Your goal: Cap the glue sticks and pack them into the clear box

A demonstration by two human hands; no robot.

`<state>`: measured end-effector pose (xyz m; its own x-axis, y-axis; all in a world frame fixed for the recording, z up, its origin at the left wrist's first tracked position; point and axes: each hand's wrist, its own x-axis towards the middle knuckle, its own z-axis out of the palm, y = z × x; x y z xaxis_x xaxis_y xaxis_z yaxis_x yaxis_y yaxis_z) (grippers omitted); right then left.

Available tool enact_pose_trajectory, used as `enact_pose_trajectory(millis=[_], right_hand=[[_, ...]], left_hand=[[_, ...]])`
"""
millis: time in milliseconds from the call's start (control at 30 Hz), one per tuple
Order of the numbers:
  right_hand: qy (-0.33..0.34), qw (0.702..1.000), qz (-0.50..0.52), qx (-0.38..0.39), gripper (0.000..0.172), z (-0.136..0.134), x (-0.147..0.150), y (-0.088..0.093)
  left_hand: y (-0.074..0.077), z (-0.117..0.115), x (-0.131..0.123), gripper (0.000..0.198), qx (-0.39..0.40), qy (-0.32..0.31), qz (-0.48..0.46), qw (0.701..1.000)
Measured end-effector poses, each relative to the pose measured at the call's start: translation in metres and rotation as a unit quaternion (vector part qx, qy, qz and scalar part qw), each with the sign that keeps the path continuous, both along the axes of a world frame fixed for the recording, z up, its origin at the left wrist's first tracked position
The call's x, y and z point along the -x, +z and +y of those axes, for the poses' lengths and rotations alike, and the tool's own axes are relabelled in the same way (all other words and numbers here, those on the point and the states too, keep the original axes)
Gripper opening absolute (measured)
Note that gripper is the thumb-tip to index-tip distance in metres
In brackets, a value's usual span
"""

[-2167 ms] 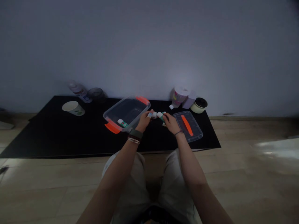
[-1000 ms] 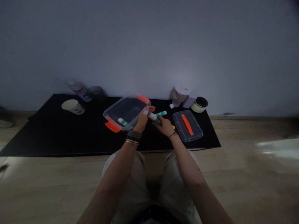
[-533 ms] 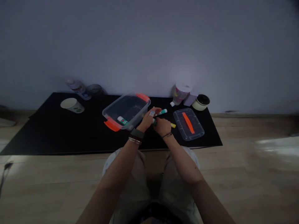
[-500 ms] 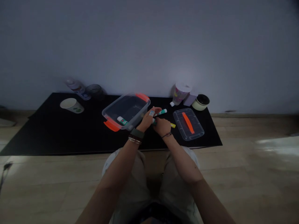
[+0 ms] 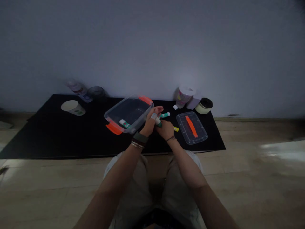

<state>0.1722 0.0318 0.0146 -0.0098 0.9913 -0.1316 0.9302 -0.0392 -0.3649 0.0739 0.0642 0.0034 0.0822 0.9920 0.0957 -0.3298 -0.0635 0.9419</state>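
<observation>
Well, a white-and-green glue stick (image 5: 157, 122) sits in the right hand (image 5: 166, 130), its fingers (image 5: 164, 126) closed narrowly around the green barrel, above the black mat (image 5: 59, 133). The left hand (image 5: 150, 124) is just beside it, fingers (image 5: 158, 109) loosely spread; contact cannot be told. A second glue stick (image 5: 165, 115) lies just beyond, and a third glue stick (image 5: 125, 123) lies inside the clear plastic box (image 5: 124, 105).

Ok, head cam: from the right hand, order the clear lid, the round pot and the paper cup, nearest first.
From the right hand:
1. clear lid: just to its right
2. round pot: back right, by the wall
3. paper cup: far left
</observation>
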Motion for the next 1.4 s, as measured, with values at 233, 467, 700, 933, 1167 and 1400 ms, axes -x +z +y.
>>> enact_pose_trajectory(millis=[233, 467, 700, 933, 1167, 1400], right_hand=[[-0.069, 0.993, 0.090, -0.018, 0.025, 0.008, -0.010, 0.000], [0.018, 0.826, 0.520, 0.215, 0.035, 0.002, -0.019, -0.005], [0.013, 0.784, 0.590, 0.195, 0.034, 0.003, -0.015, -0.012], [-0.052, 0.920, 0.389, 0.022, 0.035, 0.012, -0.017, -0.018], [0.118, 0.685, 0.660, 0.286, 0.039, 0.000, -0.021, -0.014], [0.004, 0.804, 0.581, 0.127, 0.036, 0.009, -0.014, -0.026]], left_hand=[[-0.007, -0.005, -0.001, 0.042, 0.001, 0.004, 0.121, 0.993], [0.010, -0.004, 0.017, 0.051, 0.005, -0.130, 0.102, 0.986], [0.012, -0.007, 0.021, 0.059, 0.007, -0.141, 0.070, 0.988], [-0.001, -0.002, 0.016, 0.057, -0.012, -0.060, 0.150, 0.987], [0.014, -0.008, 0.029, 0.063, -0.008, -0.194, 0.082, 0.978], [0.012, -0.008, 0.024, 0.065, -0.014, -0.115, 0.134, 0.984]])
